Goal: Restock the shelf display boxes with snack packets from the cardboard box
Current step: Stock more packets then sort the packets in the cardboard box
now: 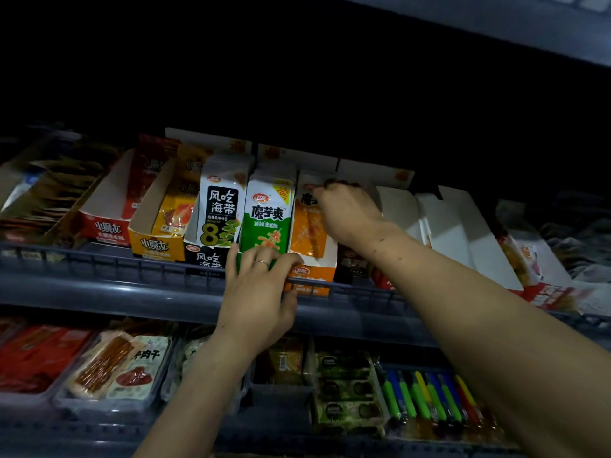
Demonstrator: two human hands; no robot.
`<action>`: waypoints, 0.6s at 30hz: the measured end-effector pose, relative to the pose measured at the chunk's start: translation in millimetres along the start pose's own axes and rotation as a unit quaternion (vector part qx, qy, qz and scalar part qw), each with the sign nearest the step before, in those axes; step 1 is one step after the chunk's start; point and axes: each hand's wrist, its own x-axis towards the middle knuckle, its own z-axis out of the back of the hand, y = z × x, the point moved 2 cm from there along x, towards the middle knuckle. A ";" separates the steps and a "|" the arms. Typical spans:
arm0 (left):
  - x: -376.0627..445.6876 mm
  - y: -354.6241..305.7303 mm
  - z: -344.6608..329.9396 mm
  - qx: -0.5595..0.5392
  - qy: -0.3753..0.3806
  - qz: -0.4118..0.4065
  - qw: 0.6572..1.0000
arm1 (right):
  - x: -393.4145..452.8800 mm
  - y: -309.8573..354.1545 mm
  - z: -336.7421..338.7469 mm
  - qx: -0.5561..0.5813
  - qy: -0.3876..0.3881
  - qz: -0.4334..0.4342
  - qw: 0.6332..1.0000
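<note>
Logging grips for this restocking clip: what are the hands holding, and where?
The left hand grips the green display box's front lower edge. The right hand pinches the top of the orange packets in the neighbouring orange box.

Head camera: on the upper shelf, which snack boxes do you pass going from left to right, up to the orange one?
Red display box → yellow display box → black-and-white seaweed box → green packets, with the left hand at their box → orange display box, where the right hand reaches in.

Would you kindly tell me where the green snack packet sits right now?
In the head view, the green snack packet stands mid-shelf between the black-and-white packet and the orange packet, just above the left hand.
</note>
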 end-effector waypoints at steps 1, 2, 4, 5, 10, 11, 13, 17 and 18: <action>0.1 -0.1 -0.1 -0.003 0.000 0.000 1.000 | -0.9 0.1 -0.5 -0.005 0.021 0.009 1.000; 0.1 0.1 -0.5 -0.006 0.001 0.000 1.000 | -1.6 0.2 0.3 -0.002 0.035 0.014 0.999; -0.3 0.1 -0.7 -0.008 0.001 0.000 1.000 | -4.6 0.8 5.6 0.013 0.043 0.022 0.999; -0.3 0.3 -0.4 -0.009 0.000 0.000 1.000 | -6.9 1.5 8.6 0.022 0.040 0.028 0.999; -2.4 -3.4 7.1 -0.077 -0.033 -0.004 0.996 | -31.6 -2.1 16.9 0.149 0.024 0.022 0.988; -3.4 -6.0 11.7 -0.091 -0.055 -0.006 0.994 | -40.4 -3.2 17.2 0.179 0.032 0.023 0.983; -7.8 -13.1 21.8 -0.117 -0.085 -0.006 0.989 | -62.3 -4.1 16.8 0.220 0.039 0.027 0.974; -29.0 -21.0 25.8 -0.207 -0.023 -0.017 0.978 | -115.5 -0.2 13.7 0.310 0.035 0.002 0.950; -36.2 -20.8 22.6 -0.216 0.023 -0.019 0.976 | -130.0 2.8 9.9 0.339 0.046 -0.013 0.940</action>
